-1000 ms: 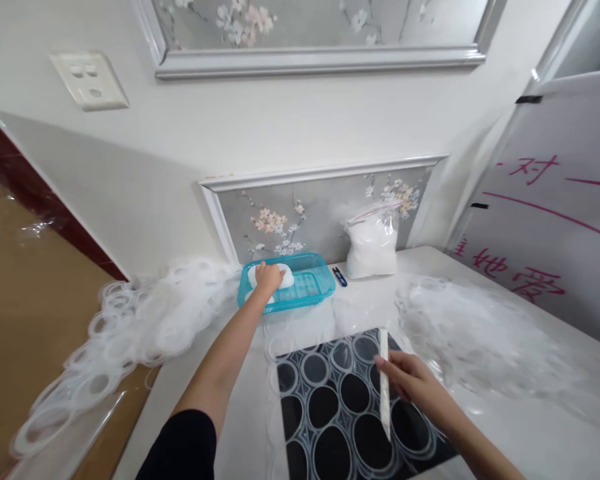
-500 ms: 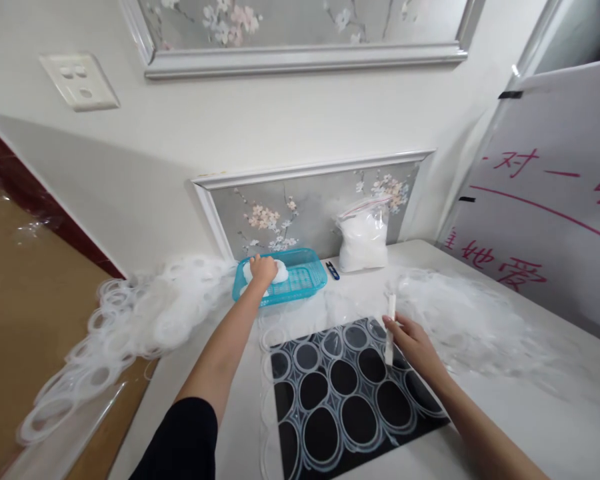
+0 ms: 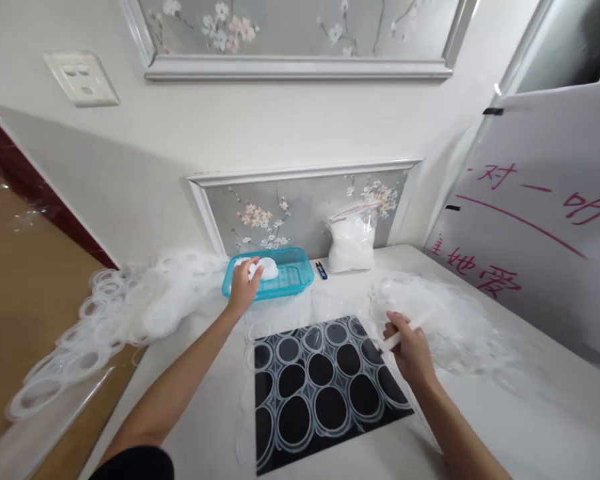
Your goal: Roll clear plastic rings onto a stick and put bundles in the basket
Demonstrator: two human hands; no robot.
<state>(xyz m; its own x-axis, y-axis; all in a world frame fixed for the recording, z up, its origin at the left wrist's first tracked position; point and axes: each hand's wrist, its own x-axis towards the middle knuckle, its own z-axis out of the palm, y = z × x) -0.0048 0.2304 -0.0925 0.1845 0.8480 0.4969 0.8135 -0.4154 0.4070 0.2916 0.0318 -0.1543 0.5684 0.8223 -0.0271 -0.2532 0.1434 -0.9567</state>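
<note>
My left hand [image 3: 245,287] is over the left end of the turquoise plastic basket [image 3: 293,293], its fingers closed around a white, round, soft-looking piece. Beside those fingers another white rounded piece [image 3: 269,269] lies in the basket. My right hand [image 3: 411,347] grips a thin white stick [image 3: 393,342], with one end poking out past the fingers toward the mat. Below and left of that hand lies a black sheet [image 3: 330,447], with a clear film patterned in rows of rings [image 3: 330,387] spread across it.
White ring strips [image 3: 145,300] heap over the table's left edge. Clear film [image 3: 455,327] is piled at the right. By the wall stand a zip bag of white material [image 3: 351,243] and small blue thread snips [image 3: 321,270]. A whiteboard [image 3: 530,220] leans at right.
My left hand has drawn back slightly and turned at the basket. The right hand has shifted off the black sheet toward the film pile, and its upright stick is now tilted. The view has shifted.
</note>
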